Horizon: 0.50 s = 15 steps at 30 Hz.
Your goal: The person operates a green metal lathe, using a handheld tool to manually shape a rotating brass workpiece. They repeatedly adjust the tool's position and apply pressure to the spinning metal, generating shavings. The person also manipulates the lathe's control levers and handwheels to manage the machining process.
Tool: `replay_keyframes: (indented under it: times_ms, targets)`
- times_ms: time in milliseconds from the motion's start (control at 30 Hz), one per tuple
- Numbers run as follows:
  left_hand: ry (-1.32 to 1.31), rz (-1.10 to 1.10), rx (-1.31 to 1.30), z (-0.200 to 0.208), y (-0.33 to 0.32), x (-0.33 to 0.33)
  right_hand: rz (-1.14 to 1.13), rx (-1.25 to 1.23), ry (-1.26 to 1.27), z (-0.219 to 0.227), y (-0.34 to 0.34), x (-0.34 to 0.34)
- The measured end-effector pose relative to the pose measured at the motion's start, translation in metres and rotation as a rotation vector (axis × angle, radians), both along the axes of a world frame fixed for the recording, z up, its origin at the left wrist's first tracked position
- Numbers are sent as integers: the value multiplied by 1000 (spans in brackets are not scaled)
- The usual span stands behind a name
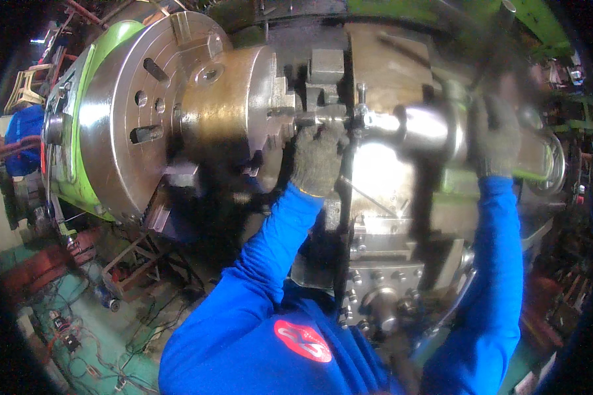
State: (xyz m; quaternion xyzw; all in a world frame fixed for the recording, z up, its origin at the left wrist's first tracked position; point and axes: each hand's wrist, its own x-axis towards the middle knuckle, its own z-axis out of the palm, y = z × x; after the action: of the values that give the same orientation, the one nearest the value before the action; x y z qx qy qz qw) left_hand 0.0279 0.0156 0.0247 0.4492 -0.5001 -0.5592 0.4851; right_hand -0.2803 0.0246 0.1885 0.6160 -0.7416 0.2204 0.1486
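Observation:
My left hand [315, 161], in a grey knit glove, is raised to a short metal shaft [329, 118] between the lathe chuck [227, 105] and the tailstock [435, 128]. Its fingers curl round the underside of the shaft. The jaws of the chuck stand just left of these fingers. On the right, my gloved right hand [497, 138] is at the tailstock, beside a dark lever [497, 43] that slants upward. Hand and lever are smeared by motion, so the grip cannot be made out. A bright live center [382, 123] points from the tailstock toward the shaft.
A large slotted faceplate [122, 118] stands behind the chuck, against the green headstock [89, 118]. Below the tailstock sits a carriage with a bolted block [382, 289]. A metal stand [141, 263] and loose cables [128, 362] lie on the green floor at lower left.

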Motion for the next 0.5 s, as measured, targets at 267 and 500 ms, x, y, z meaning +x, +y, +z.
replay_keyframes:
  times_ms: [267,500]
  targets:
    - [-604,-69,-354,-2,-1,4,-2,16,-28,-3,0,-7]
    - [-608,-47,-334,15,0,5,-4,9,10,-3,0,-5]
